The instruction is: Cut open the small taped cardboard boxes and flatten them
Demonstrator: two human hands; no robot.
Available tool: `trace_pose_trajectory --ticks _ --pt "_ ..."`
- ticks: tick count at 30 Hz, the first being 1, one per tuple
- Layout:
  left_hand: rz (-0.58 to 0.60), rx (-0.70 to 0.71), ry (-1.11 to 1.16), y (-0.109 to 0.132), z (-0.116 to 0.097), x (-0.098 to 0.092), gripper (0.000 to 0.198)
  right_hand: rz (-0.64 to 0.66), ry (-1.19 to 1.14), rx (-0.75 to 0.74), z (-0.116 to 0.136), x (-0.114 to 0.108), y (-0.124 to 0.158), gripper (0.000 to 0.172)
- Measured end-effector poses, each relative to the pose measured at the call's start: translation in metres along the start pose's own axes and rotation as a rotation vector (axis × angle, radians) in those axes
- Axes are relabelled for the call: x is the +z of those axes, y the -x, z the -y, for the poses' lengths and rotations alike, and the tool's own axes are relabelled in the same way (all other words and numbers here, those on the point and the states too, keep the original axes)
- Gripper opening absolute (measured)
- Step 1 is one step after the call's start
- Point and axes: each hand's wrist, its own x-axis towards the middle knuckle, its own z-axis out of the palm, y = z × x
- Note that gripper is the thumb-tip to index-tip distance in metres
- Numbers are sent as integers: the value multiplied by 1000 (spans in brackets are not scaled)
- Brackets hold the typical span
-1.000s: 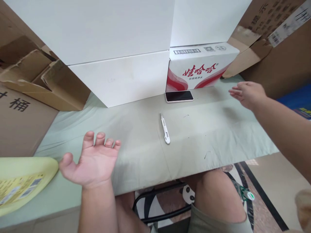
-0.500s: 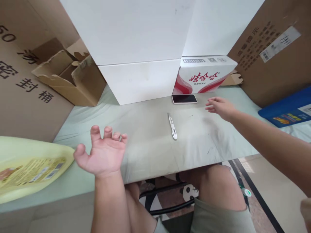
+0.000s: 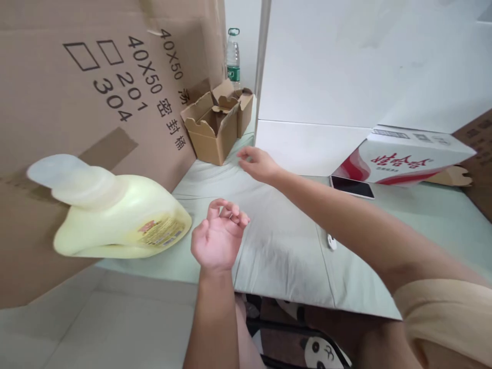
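My right hand (image 3: 257, 163) reaches across to the left, just in front of a small brown cardboard box (image 3: 209, 146) with its top open. Its fingers are loosely apart and hold nothing. My left hand (image 3: 218, 238) is palm up above the table's front edge, fingers half curled and apart, with nothing in it. To its left a large pale yellow jug (image 3: 130, 215) with a translucent cap stands on the table. A white utility knife (image 3: 331, 242) shows only its end beyond my right forearm; the rest is hidden.
A phone (image 3: 351, 187) lies before a red-and-white carton (image 3: 403, 156). Tall white boxes (image 3: 307, 146) stand at the back. A big printed cardboard box (image 3: 154, 128) rises at the left, with a green-capped water bottle (image 3: 233, 56) behind the small box. A pale green cloth (image 3: 284, 261) covers the table.
The view has turned left, bringing the whole jug and the water bottle into sight. My right hand has swung from beside the phone to the small cardboard box. My left hand's fingers have curled more.
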Motion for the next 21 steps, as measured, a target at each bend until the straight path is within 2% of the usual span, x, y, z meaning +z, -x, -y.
trace_pose_trajectory --ticks 3,6,9,12,14,17,19,21 --pt "-18 -12 27 -2 3 1 36 46 110 -120 40 31 -35 33" --pt "-19 -45 42 -5 8 4 37 41 170 -105 62 46 -63 37" --pt "-27 -70 30 -8 8 5 38 37 217 -59 61 51 -81 33" --pt "-71 -66 -45 -9 9 2 40 35 244 -46 47 50 -85 34" --pt "-159 13 -197 -9 12 -1 40 -9 247 -51 35 46 -77 35" --pt "-359 232 -558 -10 21 -7 33 -103 188 -67 18 34 -48 31" --pt "-494 355 -700 -12 25 -11 25 -163 96 -105 6 22 -13 22" --pt "-634 439 -702 -15 27 -13 21 -238 -18 -181 -6 7 32 9"
